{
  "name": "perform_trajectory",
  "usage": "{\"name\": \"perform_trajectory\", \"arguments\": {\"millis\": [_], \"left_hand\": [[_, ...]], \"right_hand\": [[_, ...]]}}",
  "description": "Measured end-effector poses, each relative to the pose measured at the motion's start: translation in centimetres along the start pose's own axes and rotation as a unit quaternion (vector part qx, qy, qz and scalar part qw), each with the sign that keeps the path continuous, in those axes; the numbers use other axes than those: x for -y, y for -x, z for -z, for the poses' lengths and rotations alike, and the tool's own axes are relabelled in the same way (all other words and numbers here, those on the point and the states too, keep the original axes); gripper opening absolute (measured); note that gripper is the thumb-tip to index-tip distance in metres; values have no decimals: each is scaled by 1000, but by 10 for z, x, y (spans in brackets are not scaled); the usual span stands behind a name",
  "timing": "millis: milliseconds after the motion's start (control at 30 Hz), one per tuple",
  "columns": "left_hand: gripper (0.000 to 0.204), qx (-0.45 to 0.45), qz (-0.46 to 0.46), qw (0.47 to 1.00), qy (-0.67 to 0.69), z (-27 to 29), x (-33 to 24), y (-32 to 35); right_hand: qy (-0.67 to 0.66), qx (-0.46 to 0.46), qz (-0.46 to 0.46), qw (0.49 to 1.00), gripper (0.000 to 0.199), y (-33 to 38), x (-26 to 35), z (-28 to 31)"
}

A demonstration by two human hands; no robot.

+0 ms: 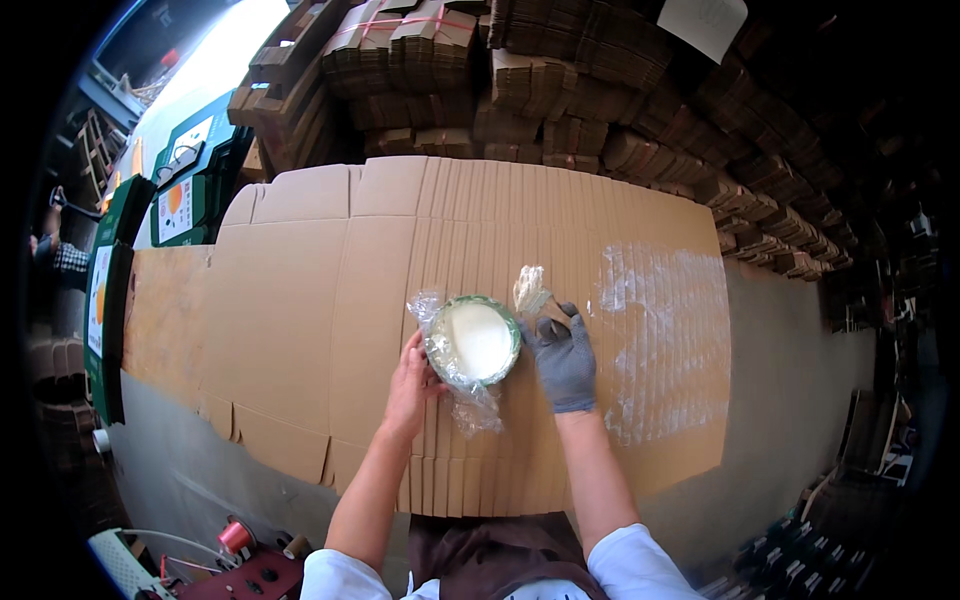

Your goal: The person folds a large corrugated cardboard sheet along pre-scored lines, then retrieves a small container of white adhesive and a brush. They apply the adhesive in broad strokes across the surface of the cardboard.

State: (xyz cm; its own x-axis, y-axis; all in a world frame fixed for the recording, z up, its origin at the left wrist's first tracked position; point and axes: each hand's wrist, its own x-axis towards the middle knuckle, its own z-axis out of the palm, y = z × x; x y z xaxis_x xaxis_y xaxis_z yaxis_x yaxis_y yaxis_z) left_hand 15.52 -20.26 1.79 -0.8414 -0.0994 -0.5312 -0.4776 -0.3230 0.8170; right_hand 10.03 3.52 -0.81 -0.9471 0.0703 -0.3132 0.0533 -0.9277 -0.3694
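Observation:
A round white roll with a green rim [475, 339], wrapped in clear plastic film [470, 405], lies on a staggered stack of flat cardboard sheets [300, 300]. My bare left hand [412, 383] grips the roll's left edge through the film. My right hand [562, 358], in a grey glove, rests beside the roll's right edge and pinches a twisted tuft of the film [529, 289] that sticks up behind it.
A sheet of clear plastic [665, 340] lies spread on the cardboard at the right. Bundles of folded cardboard [540, 90] are stacked behind. Green printed boxes [185, 190] stand at the left. A red spool and tools [240, 545] sit at the lower left.

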Motion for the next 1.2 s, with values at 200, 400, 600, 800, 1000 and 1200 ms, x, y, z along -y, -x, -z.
{"name": "perform_trajectory", "arguments": {"millis": [200, 400, 600, 800, 1000, 1200], "left_hand": [[16, -15, -245, 903, -353, 31, 38, 55], [20, 278, -452, 706, -469, -23, 58, 71], [20, 344, -410, 673, -510, -36, 73, 51], [17, 354, -425, 656, -513, -32, 77, 47], [19, 352, -437, 664, -494, -27, 73, 50], [23, 315, -447, 677, -492, -29, 79, 53]], "right_hand": [[415, 9, 146, 898, 16, 44, 69, -40], [721, 238, 231, 609, 26, 85, 37, -106], [769, 298, 247, 508, 37, 75, 0, -101], [821, 306, 225, 426, 38, 67, -16, -80], [830, 319, 234, 392, 32, 71, -9, -92], [627, 126, 137, 756, 20, 66, -11, -75]]}}
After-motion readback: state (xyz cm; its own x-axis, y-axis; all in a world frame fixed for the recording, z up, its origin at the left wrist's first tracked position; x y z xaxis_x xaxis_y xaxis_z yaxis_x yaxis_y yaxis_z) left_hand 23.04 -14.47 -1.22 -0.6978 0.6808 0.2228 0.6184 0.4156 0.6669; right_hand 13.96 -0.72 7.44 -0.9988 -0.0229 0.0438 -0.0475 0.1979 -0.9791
